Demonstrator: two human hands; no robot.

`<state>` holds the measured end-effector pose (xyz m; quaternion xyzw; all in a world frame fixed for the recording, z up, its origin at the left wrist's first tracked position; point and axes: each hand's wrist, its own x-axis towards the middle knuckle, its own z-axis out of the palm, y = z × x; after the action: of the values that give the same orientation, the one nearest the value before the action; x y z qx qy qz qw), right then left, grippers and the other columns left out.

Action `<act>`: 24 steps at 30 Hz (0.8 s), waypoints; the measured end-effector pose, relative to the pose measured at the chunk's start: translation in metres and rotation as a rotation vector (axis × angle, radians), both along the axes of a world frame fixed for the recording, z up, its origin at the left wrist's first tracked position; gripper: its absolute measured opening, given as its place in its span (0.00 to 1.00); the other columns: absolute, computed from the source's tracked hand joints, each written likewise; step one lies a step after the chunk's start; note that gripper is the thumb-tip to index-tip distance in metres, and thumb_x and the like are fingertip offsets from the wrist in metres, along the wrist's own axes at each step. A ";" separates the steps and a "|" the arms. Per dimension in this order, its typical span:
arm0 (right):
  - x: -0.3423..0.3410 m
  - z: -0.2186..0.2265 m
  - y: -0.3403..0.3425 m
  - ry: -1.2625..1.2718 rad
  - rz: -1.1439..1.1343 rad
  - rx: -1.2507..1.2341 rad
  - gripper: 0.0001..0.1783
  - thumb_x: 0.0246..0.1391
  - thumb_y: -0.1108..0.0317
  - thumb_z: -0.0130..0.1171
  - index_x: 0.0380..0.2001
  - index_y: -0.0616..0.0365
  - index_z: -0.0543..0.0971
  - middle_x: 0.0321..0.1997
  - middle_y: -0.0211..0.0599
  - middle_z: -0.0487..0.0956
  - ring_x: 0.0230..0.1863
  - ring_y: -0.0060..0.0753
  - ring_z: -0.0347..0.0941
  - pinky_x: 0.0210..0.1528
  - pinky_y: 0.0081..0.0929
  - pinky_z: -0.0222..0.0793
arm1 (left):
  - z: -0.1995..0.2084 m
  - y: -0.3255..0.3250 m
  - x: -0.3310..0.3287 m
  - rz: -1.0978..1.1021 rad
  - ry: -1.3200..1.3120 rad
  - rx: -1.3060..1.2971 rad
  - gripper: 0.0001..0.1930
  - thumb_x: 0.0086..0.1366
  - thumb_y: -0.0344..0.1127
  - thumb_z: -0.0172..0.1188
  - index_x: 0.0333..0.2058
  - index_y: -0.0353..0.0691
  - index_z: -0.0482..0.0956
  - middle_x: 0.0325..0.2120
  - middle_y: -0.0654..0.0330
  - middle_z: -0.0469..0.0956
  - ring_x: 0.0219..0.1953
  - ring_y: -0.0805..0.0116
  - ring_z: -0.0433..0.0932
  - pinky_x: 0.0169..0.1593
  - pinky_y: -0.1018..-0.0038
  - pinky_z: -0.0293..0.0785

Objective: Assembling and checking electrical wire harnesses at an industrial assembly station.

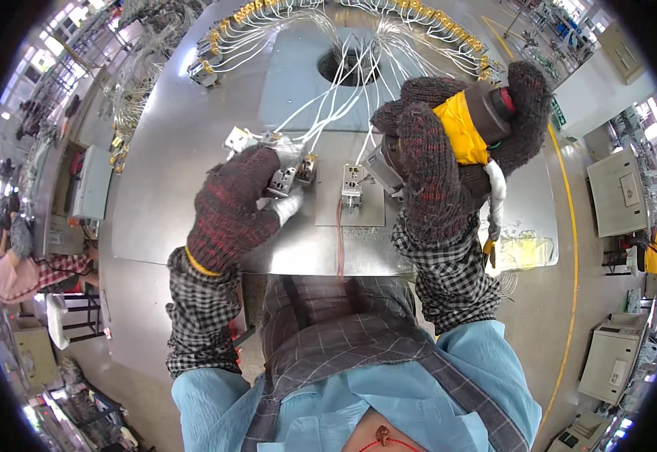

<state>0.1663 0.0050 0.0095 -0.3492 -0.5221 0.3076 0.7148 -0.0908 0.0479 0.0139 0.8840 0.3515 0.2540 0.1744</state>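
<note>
My left hand [230, 207], in a dark red-and-black knitted glove with white-wrapped fingertips, is closed around a few small metal connector blocks [283, 181] with white wires. My right hand [449, 158], gloved alike, grips a dark cylindrical power tool [487, 111] banded with yellow tape. Its grey angular front end [382, 169] points toward a small metal block [352, 181] on a flat metal plate [366, 215]. One white wire leaves that block at its far side, and thin reddish wires [339, 248] run from its near side over the table edge.
White wires [328, 105] spread from a round dark hole [347, 68] in a blue-grey panel [283, 83] to an arc of brass-coloured fittings [441, 26]. The metal table [162, 188] carries a yellowish patch [528, 251] at right. Another person [27, 275] sits far left.
</note>
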 end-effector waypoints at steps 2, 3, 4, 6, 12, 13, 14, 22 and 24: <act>-0.001 0.001 -0.001 0.002 -0.011 0.005 0.46 0.57 0.75 0.67 0.73 0.49 0.54 0.41 0.52 0.82 0.34 0.42 0.84 0.37 0.41 0.86 | 0.001 0.003 0.004 0.105 0.105 0.177 0.20 0.59 0.34 0.71 0.51 0.46 0.82 0.46 0.56 0.83 0.47 0.54 0.83 0.46 0.62 0.80; -0.002 0.002 -0.002 0.010 -0.028 0.021 0.46 0.57 0.75 0.67 0.73 0.49 0.54 0.41 0.52 0.82 0.34 0.42 0.84 0.37 0.41 0.86 | 0.000 0.005 0.005 0.139 0.145 0.297 0.19 0.59 0.36 0.72 0.50 0.46 0.82 0.44 0.56 0.84 0.43 0.56 0.84 0.43 0.63 0.80; -0.003 0.004 -0.004 0.013 -0.053 0.043 0.45 0.58 0.75 0.67 0.73 0.49 0.54 0.41 0.52 0.82 0.34 0.42 0.84 0.37 0.41 0.86 | -0.001 0.003 0.005 0.211 0.215 0.364 0.18 0.60 0.37 0.72 0.49 0.45 0.83 0.41 0.57 0.84 0.40 0.58 0.84 0.40 0.65 0.80; -0.006 0.010 -0.004 0.039 -0.135 0.135 0.45 0.58 0.75 0.67 0.73 0.49 0.54 0.41 0.52 0.82 0.34 0.42 0.83 0.37 0.40 0.85 | -0.003 0.003 0.004 0.114 0.126 0.468 0.20 0.61 0.38 0.71 0.52 0.48 0.82 0.44 0.56 0.84 0.42 0.54 0.84 0.45 0.61 0.79; -0.016 0.032 -0.008 0.089 -0.301 0.356 0.45 0.58 0.74 0.67 0.73 0.50 0.55 0.41 0.51 0.82 0.34 0.41 0.83 0.37 0.40 0.85 | -0.006 -0.008 0.004 0.192 0.245 0.449 0.25 0.58 0.36 0.71 0.56 0.50 0.79 0.49 0.57 0.82 0.50 0.55 0.82 0.51 0.61 0.79; -0.017 0.035 -0.008 0.090 -0.309 0.366 0.45 0.58 0.74 0.67 0.73 0.50 0.55 0.41 0.51 0.82 0.34 0.41 0.83 0.37 0.40 0.85 | -0.006 -0.007 0.006 0.179 0.222 0.529 0.23 0.59 0.38 0.69 0.55 0.51 0.79 0.49 0.60 0.82 0.50 0.56 0.82 0.49 0.62 0.79; -0.018 0.037 -0.009 0.093 -0.307 0.376 0.45 0.58 0.74 0.67 0.73 0.50 0.55 0.41 0.51 0.82 0.34 0.41 0.83 0.37 0.40 0.85 | -0.009 -0.012 0.007 0.162 0.147 0.633 0.21 0.60 0.40 0.67 0.53 0.52 0.79 0.48 0.63 0.81 0.50 0.57 0.81 0.47 0.62 0.80; -0.018 0.031 -0.020 0.048 -0.207 0.273 0.44 0.59 0.73 0.66 0.73 0.50 0.55 0.41 0.50 0.82 0.35 0.39 0.82 0.37 0.39 0.84 | -0.050 0.001 -0.002 0.301 0.269 0.351 0.23 0.60 0.38 0.69 0.55 0.48 0.79 0.55 0.51 0.79 0.52 0.50 0.80 0.53 0.56 0.78; -0.020 0.029 -0.020 0.043 -0.195 0.257 0.44 0.59 0.73 0.66 0.73 0.51 0.55 0.41 0.49 0.82 0.35 0.39 0.82 0.37 0.39 0.84 | -0.057 0.006 -0.005 0.260 0.108 0.422 0.17 0.57 0.38 0.72 0.46 0.47 0.82 0.47 0.55 0.83 0.47 0.50 0.83 0.51 0.56 0.80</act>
<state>0.1460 -0.0154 0.0388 -0.2974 -0.5054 0.1747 0.7909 -0.0961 0.0536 -0.0430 0.8605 0.4103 0.2943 -0.0671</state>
